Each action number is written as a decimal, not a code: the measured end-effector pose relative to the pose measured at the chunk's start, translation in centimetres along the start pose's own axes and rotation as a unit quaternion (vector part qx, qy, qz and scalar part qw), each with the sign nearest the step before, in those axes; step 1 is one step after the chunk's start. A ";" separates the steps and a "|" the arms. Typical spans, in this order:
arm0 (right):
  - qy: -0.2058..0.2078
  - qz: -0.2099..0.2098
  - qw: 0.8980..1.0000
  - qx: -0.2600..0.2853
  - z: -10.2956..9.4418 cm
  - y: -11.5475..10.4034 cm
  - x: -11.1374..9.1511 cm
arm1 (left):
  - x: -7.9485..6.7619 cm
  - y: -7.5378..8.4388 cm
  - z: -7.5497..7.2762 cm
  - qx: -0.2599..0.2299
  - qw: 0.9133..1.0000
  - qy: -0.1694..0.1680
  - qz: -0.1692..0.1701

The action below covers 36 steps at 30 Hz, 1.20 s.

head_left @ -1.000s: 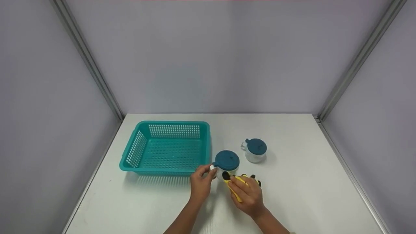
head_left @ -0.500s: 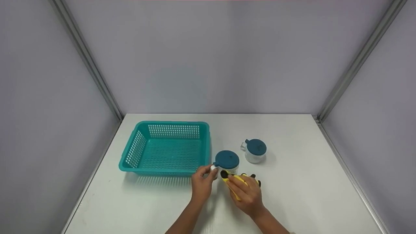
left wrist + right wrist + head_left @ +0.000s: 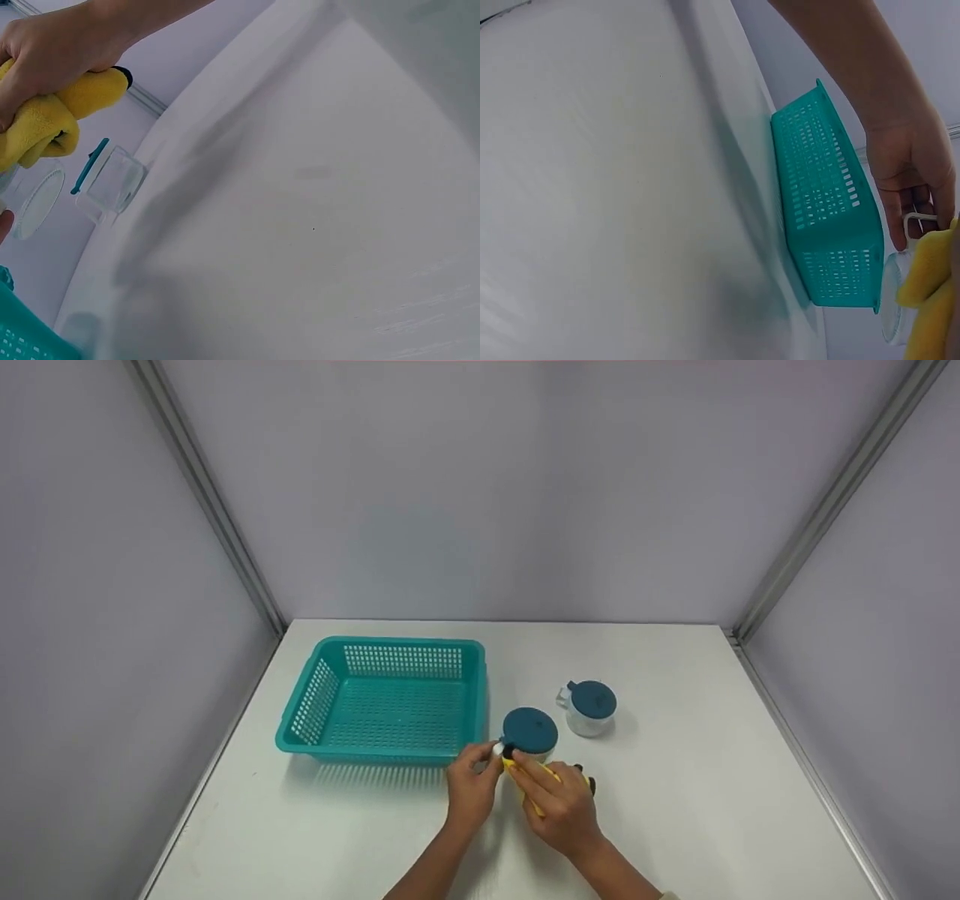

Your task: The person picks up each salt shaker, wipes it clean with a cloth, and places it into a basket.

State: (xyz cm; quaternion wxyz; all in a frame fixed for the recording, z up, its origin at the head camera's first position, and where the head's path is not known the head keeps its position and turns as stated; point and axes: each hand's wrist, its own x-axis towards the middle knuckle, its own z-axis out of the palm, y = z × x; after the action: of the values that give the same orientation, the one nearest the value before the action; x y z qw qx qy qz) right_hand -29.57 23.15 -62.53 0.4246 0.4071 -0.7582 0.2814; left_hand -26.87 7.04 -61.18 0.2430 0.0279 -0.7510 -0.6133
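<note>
A clear jar with a round blue lid (image 3: pixel 530 730) is raised above the table, its glass base showing in the left wrist view. My left hand (image 3: pixel 472 784) pinches the jar's white handle (image 3: pixel 919 217) between thumb and fingers. In my right hand (image 3: pixel 562 814) is a bunched yellow cloth (image 3: pixel 45 127) with black ends. The cloth touches the jar's near side close to the handle, covering part of the glass. Beyond them, a second clear jar with a blue lid (image 3: pixel 594 700) stands upright on the table, apart from both hands.
A teal plastic basket (image 3: pixel 390 642) with perforated walls stands left of the hands, close to the left hand. Nothing lies inside it. The white table (image 3: pixel 300 832) is bounded by grey panels at the back and sides.
My right hand has shifted left and slightly forward with the cloth, from the jar's front toward its handle. My left hand and the jar have moved slightly right.
</note>
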 end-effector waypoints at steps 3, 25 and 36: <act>-0.018 0.005 1.000 -0.009 0.1 -0.1 0.0 | 0.0 0.1 0.2 0.011 1.000 0.006 0.012; -0.053 -0.001 0.999 -0.001 0.3 -0.5 0.1 | -0.1 3.7 -0.6 -0.025 0.999 0.012 -0.025; -0.064 -0.027 0.998 -0.004 0.3 -0.2 -0.2 | 0.4 0.5 -0.6 -0.041 0.998 0.006 -0.043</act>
State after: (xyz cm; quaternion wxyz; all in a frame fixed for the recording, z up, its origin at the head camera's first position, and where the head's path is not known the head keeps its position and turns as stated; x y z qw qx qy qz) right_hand -29.46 22.91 -62.79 0.3841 0.4430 -0.7736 0.2402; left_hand -26.80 6.47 -60.48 0.2216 0.0541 -0.7216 -0.6536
